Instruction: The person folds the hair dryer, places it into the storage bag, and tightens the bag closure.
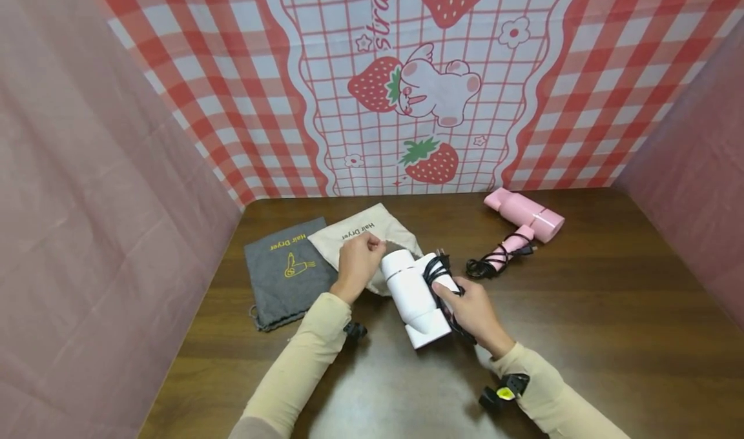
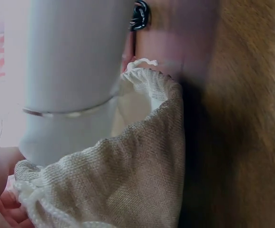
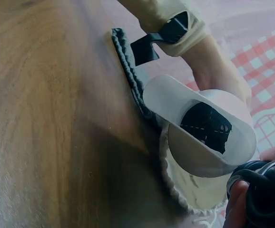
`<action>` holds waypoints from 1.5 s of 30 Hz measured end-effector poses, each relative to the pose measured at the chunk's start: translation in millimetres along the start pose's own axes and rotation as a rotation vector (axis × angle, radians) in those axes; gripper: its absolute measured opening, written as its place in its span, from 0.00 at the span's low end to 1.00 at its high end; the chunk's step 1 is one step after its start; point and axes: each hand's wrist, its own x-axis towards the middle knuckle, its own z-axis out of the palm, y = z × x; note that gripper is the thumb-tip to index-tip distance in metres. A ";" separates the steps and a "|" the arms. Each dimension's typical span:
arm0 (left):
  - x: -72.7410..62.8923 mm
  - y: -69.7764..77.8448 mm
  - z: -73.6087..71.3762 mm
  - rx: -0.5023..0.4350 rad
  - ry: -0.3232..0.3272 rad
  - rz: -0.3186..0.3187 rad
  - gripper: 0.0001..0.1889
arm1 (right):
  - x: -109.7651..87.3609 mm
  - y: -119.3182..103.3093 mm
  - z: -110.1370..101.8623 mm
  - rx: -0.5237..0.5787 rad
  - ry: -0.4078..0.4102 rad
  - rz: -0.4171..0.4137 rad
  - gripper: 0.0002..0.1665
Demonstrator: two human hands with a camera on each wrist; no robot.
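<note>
A white hair dryer [image 1: 409, 295] is tilted over the table, its round rear end at the mouth of a cream drawstring bag [image 1: 360, 224] printed "Hair Dryer". My right hand [image 1: 473, 311] grips the dryer's handle, which has a black cord [image 1: 437, 271] wound round it. With my left hand [image 1: 357, 263] I pinch the rim of the bag. In the left wrist view the bag's gathered mouth [image 2: 142, 128] gapes beside the dryer's rear end. The right wrist view looks into the dryer's flat nozzle [image 3: 206, 126], the bag mouth behind it.
A grey drawstring bag [image 1: 285, 277] with yellow print lies flat at the left. At the back right lies a pink hair dryer [image 1: 529, 216] with its black cord wound round the handle. A checked strawberry curtain [image 1: 401, 135] hangs along the table's far edge.
</note>
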 end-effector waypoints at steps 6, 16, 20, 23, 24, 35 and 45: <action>-2.6 7.6 -1.3 -0.053 -0.007 0.050 0.06 | -4.7 0.4 8.8 -0.059 0.033 -0.038 0.19; -10.7 24.3 -6.0 0.033 -0.108 0.205 0.04 | -5.5 2.8 14.7 -0.145 0.047 -0.092 0.18; -9.9 25.3 -7.1 0.112 -0.175 0.223 0.07 | -5.7 3.6 16.1 -0.188 0.054 -0.131 0.17; -8.9 26.6 -7.3 0.160 -0.226 0.264 0.08 | -5.8 3.6 16.8 -0.208 0.056 -0.155 0.16; -8.1 27.1 -7.1 0.171 -0.236 0.279 0.08 | -5.4 3.3 17.0 -0.213 0.056 -0.163 0.16; 12.3 31.2 -1.0 0.267 -0.302 0.270 0.07 | 1.5 -1.3 16.9 -0.261 0.060 -0.227 0.18; 19.9 39.5 8.6 0.232 -0.330 0.182 0.09 | -1.3 -3.2 19.6 -0.282 0.011 -0.293 0.18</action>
